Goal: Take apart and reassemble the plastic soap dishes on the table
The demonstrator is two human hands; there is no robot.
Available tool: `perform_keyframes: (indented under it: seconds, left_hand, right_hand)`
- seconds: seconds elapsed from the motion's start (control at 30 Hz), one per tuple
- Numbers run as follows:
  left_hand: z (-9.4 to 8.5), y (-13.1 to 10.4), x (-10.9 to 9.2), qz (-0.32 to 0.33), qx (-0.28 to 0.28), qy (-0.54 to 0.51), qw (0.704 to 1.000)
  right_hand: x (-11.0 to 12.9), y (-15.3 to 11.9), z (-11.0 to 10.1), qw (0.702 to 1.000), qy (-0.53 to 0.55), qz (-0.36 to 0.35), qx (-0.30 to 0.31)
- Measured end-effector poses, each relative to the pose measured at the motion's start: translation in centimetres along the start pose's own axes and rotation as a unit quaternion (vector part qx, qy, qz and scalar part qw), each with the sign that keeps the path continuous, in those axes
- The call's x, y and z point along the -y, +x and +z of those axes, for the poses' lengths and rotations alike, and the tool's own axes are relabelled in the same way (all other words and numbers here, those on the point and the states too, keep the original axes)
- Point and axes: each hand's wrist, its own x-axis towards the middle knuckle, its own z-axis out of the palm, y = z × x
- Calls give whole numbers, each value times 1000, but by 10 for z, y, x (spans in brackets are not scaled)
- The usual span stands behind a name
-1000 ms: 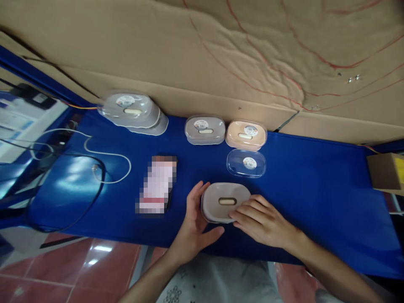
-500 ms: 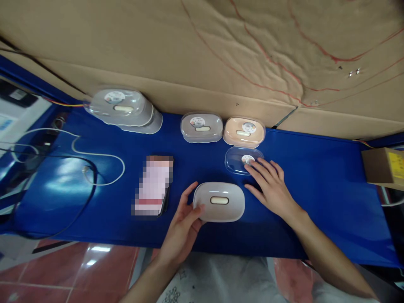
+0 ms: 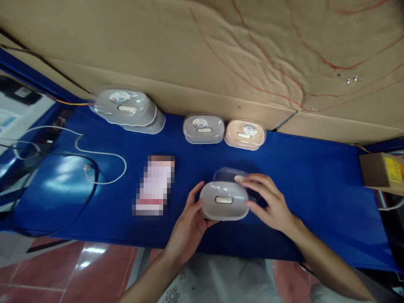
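One box [image 3: 224, 210], long axis left to right, sits in the grip of the left hand [image 3: 190, 227] over the near tabletop [image 3: 315, 189], while the right hand [image 3: 273, 204] grasps the lid [image 3: 225, 174] just beyond the box's far edge, leftward of that hand.

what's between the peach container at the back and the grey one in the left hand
The clear lid, held by the right hand, and behind it a strip of the blue table; the head view shows this.
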Motion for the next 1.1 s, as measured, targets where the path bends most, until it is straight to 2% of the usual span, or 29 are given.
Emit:
perform_keyframes:
  seconds: [0.17, 0.4, 0.7, 0.83, 1.0, 1.1]
  left_hand:
    - [10, 5, 2, 18, 23, -3, 1000]
    - [14, 9, -3, 32, 8, 32, 999]
    - [16, 16, -15, -12, 11, 11, 1000]
    - [19, 15, -16, -31, 17, 1, 999]
    - [22, 17, -15, -59, 47, -10, 997]
    - [23, 18, -14, -68, 40, -5, 997]
  right_hand:
    - [19, -5, 10, 996, -54, -73, 19]
    - [11, -4, 12, 983, -119, -132, 36]
    - [9, -4, 15, 970, -184, -155, 43]
    - [4, -5, 13, 969, -186, -162, 25]
    - [-3, -8, 3, 975, -130, -176, 44]
    - [-4, -7, -2, 975, -120, -180, 51]
